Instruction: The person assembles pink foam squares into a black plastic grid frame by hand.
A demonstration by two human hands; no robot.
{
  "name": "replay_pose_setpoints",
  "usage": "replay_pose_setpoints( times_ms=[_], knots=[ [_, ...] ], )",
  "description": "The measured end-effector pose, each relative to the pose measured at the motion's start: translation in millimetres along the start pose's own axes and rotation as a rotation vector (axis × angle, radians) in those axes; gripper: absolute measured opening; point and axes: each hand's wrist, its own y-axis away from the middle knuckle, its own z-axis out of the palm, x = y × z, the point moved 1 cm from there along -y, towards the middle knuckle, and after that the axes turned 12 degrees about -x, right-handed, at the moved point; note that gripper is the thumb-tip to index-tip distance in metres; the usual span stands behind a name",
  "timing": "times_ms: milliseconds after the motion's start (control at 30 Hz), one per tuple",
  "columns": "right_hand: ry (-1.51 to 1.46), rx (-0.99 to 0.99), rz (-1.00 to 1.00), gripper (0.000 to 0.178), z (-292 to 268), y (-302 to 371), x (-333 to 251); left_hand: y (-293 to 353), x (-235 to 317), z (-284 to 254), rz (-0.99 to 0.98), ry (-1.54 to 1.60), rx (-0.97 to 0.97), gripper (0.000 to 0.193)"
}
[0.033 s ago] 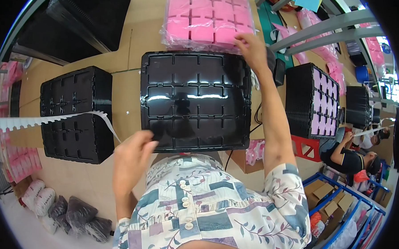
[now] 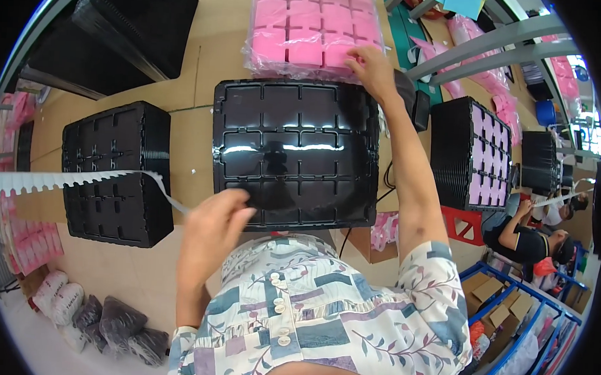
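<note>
A black plastic tray (image 2: 284, 177) with a grid of shallow compartments lies before me, its glossy surface reflecting light. Just beyond its far edge is a block of pink foam pieces (image 2: 297, 33) in a clear plastic bag. My right hand (image 2: 372, 71) is at the near right corner of the foam, fingers bent and apart, with no piece visibly lifted. Over the tray's near left corner hovers my left hand (image 2: 215, 220), its fingers loosely curled with a gap to the thumb. I see nothing in it. A pale toothed strip (image 2: 79, 179) passes from the left toward it.
Stacks of black trays stand at left (image 2: 110, 172) and far left (image 2: 130, 26). On the right, another tray stack (image 2: 473, 155) has lilac pieces on top. A blue-framed rack (image 2: 510, 297) and a seated co-worker (image 2: 530, 228) are farther right. Dark bags (image 2: 123, 324) lie on the floor.
My right hand has shifted slightly left along the pink foam. My left hand has moved a little right and up, toward the tray.
</note>
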Motion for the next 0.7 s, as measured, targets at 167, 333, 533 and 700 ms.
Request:
replay_pose_setpoints(
  times_ms=[167, 333, 533, 700],
  knots=[
    [-0.146, -0.247, 0.137, 0.023, 35.5, -23.5, 36.2, -72.3, 13.8, 18.9, 0.209, 0.181, -0.262, 0.016],
    [-0.402, -0.243, 0.238, 0.022, 19.1, -41.3, 37.6, -152.5, 2.3, 55.1, 0.195, 0.611, -0.573, 0.016],
    [-0.527, -0.012, 0.196, 0.026, -43.4, -80.7, 16.5, -258.3, -11.2, 95.2, 0.179, 1.719, -0.568, 0.043],
    [-0.576, -0.179, 0.232, 0.025, -50.2, -42.8, 31.6, -304.5, -35.4, 82.9, -0.064, 2.258, 0.168, 0.044]
  ],
)
